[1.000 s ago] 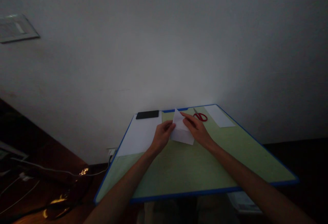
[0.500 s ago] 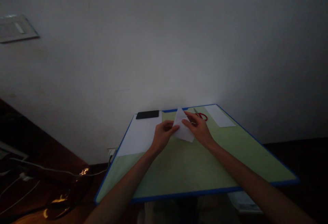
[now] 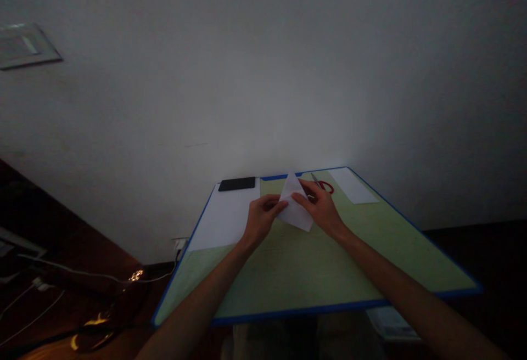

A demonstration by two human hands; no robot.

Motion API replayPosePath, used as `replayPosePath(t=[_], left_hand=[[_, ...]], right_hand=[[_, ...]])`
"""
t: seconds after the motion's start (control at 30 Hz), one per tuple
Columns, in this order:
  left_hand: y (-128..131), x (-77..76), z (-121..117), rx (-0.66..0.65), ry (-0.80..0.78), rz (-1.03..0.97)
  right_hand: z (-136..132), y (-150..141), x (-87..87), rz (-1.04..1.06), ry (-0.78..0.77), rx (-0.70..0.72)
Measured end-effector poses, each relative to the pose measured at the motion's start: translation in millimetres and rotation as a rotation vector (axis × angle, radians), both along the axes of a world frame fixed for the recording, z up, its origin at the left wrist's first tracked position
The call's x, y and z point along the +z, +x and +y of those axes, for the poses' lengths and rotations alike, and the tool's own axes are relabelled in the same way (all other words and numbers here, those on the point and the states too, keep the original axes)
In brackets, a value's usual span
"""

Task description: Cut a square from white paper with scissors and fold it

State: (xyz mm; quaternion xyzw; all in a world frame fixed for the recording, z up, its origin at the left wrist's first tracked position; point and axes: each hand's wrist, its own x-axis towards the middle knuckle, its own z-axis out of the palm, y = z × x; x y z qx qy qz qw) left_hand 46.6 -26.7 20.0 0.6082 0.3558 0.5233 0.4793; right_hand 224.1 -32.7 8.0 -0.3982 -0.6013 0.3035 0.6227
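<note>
A folded piece of white paper with a pointed top is held up over the far half of the green table. My left hand pinches its left edge, thumb on the near face and fingers partly behind. On the right edge, my right hand grips it the same way, with the thumb pressed to the front. Red-handled scissors lie just beyond my right hand, partly hidden by it. The back of the folded paper is out of sight.
The green table has a blue edge and stands against a wall. A white sheet lies at the left with a black flat device on its far end. A white paper strip lies at the far right. A white cable runs at lower left.
The folded paper has shifted very slightly, its tip a little to the right and its lower corner slightly lower. Both hands keep their hold almost in place.
</note>
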Motion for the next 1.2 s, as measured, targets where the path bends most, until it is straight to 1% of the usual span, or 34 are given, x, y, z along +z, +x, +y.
replayPosePath(t=[0.33,0.83,1.2], left_hand=[[-0.2,-1.6,0.5,0.007,0.005,0.009],[-1.1,-3.8,2.5,0.006,0.022,0.017],[-0.8,-4.5,2.1,0.004,0.019,-0.015]], right_hand=[[-1.2,-0.4,2.1,-0.026,0.005,-0.022],[1.0,1.0,-1.3,-0.059,0.035,-0.035],[-0.4,0.3,0.4,-0.053,0.013,-0.032]])
